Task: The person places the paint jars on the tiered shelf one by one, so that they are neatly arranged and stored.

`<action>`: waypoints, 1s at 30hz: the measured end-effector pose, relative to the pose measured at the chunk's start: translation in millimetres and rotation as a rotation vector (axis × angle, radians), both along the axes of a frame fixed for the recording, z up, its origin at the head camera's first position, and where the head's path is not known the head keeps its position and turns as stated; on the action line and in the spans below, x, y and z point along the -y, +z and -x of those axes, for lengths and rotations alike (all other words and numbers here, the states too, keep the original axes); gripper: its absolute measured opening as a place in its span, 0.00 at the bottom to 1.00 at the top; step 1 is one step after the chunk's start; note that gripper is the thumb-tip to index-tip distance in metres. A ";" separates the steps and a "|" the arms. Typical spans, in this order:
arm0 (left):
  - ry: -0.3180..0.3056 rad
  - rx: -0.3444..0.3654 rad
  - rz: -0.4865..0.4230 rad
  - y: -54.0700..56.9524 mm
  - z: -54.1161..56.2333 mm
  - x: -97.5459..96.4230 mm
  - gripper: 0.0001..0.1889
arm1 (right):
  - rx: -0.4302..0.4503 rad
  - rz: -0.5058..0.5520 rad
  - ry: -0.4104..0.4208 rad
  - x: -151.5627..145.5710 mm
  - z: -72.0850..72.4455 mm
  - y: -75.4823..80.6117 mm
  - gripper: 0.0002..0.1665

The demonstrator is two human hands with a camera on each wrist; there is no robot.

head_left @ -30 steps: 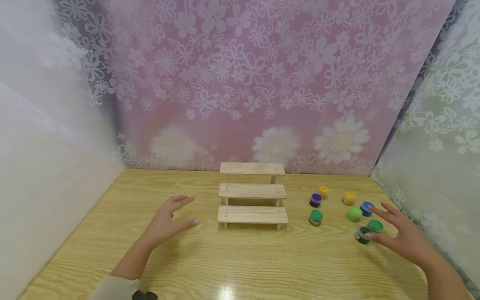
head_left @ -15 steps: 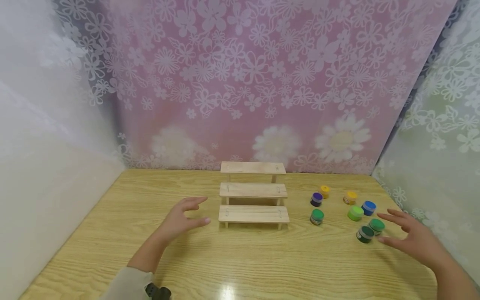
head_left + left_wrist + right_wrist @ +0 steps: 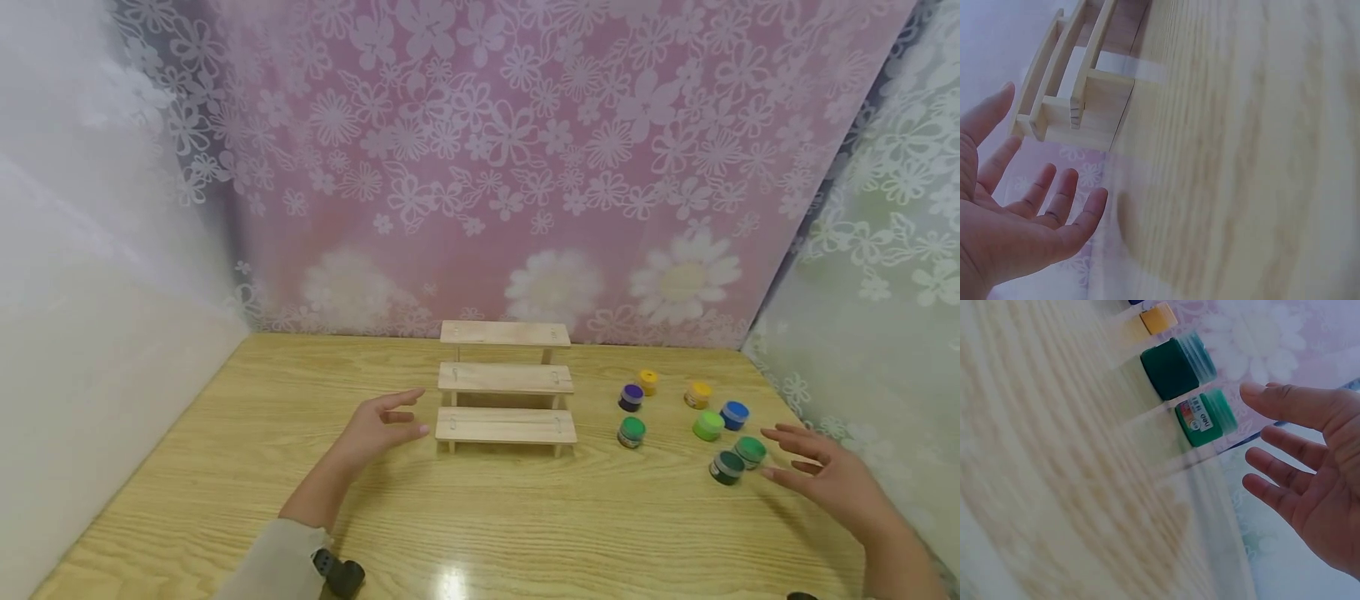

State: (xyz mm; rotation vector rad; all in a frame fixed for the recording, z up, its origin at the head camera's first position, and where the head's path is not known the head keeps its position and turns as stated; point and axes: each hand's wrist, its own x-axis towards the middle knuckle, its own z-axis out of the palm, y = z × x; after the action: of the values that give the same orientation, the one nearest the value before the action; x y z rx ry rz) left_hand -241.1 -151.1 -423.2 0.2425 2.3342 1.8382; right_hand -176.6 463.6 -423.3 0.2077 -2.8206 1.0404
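My left hand (image 3: 377,429) hovers over the table just left of a three-step wooden rack (image 3: 506,426), fingers loosely spread and holding nothing. In the left wrist view the rack (image 3: 1054,94) stands beyond the left fingertips. My right hand (image 3: 832,479) is held at the right, thumb and fingers apart with nothing between them. Nearest to it are a green paint jar (image 3: 751,451) and a dark green paint jar (image 3: 727,468), side by side. The right wrist view shows the labelled green jar (image 3: 1204,419) close to the thumb, with the dark green jar (image 3: 1175,365) beside it.
More small paint jars stand right of the rack: blue (image 3: 734,414), light green (image 3: 708,426), yellow (image 3: 698,394), orange-yellow (image 3: 648,382), purple (image 3: 631,397) and green (image 3: 632,432). A pink flowered cloth (image 3: 480,208) hangs behind the wooden table (image 3: 525,517), with pale side panels.
My left hand has moved right, closer to the rack. The right hand has drawn back to the right, off from over the jars. Rack and jars stay in place.
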 end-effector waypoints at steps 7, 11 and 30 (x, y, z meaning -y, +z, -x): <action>-0.019 0.039 -0.088 -4.9 5.9 -6.4 0.34 | 0.070 0.107 -0.035 -2.3 7.2 -9.5 0.35; -0.028 0.065 -0.116 -5.8 8.0 -9.4 0.34 | 0.146 0.144 -0.056 -3.0 10.1 -11.9 0.37; -0.100 0.106 -0.162 -11.4 19.7 -16.4 0.37 | 0.235 0.134 -0.070 -2.1 21.4 -14.0 0.38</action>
State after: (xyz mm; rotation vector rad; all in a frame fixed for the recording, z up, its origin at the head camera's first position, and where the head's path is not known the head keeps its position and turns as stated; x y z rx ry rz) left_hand -260.8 -134.7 -434.6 0.2692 2.0675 1.9429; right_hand -198.0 465.7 -437.2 -0.0291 -2.9197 1.3110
